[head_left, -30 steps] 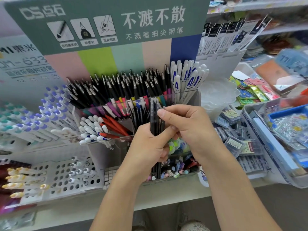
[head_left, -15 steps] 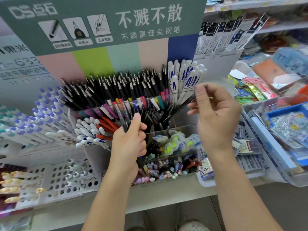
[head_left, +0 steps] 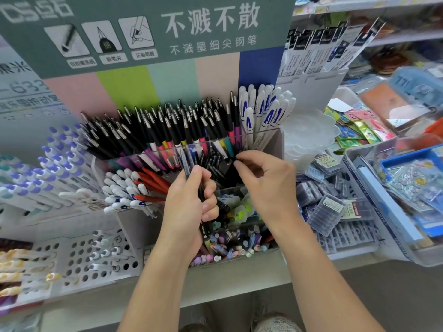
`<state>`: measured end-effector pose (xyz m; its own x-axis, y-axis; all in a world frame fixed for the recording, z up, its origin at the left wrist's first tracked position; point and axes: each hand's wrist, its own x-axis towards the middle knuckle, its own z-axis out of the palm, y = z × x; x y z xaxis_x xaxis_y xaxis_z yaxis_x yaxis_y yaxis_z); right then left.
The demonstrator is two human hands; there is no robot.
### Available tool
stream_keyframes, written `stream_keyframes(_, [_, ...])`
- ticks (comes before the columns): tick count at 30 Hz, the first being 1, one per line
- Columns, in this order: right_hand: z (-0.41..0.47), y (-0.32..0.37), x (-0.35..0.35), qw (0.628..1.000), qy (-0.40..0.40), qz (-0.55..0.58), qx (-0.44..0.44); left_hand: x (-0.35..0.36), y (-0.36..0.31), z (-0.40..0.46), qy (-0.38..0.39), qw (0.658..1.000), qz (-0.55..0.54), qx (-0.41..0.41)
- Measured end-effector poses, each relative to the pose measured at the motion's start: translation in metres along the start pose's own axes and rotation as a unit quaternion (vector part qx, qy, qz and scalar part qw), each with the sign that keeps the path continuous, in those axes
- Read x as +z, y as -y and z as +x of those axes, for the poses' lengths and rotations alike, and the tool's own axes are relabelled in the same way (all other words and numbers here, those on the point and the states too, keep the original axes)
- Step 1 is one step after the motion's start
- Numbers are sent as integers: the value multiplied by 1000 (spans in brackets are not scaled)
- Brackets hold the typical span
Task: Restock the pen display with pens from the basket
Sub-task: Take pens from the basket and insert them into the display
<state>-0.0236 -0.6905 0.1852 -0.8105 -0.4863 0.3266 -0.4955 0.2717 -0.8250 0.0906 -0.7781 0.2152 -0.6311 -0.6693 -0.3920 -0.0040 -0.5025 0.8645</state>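
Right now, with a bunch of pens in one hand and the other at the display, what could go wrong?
1. The left hand grips the bundle of black pens by its middle only; one could slide out into the mixed pens in the bin below.
2. The right hand works at the crowded black pen slot; pushing in more may tangle or tip the pens already leaning there.

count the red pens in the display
About 6 red pens, fanned together in the middle-tier compartment beside the white pens, left of the left hand. More may be hidden beneath.
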Motion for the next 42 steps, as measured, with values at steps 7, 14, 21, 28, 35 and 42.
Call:
stream_keyframes(7, [4, 8, -1, 998, 45, -29, 17, 4, -1, -3, 40, 994, 89, 45])
stream_keyframes(14, [-3, 29, -26, 984, 33, 128, 120, 11, -5, -6, 92, 991, 99, 10])
stream_keyframes(21, [0, 39, -36, 899, 119, 365, 211, 19, -10, -10, 188, 973, 122, -54])
stream_keyframes(28, [-1, 36, -39, 855, 163, 426, 245, 20, -7, -11, 201, 966, 158, -28])
stream_keyframes(35, [11, 25, -48, 913, -27, 357, 193, 8, -5, -5, 69, 989, 128, 28])
stream_keyframes(42, [12, 18, -37, 980, -104, 164, 37, -11, -10, 6, -21, 999, 33, 23])
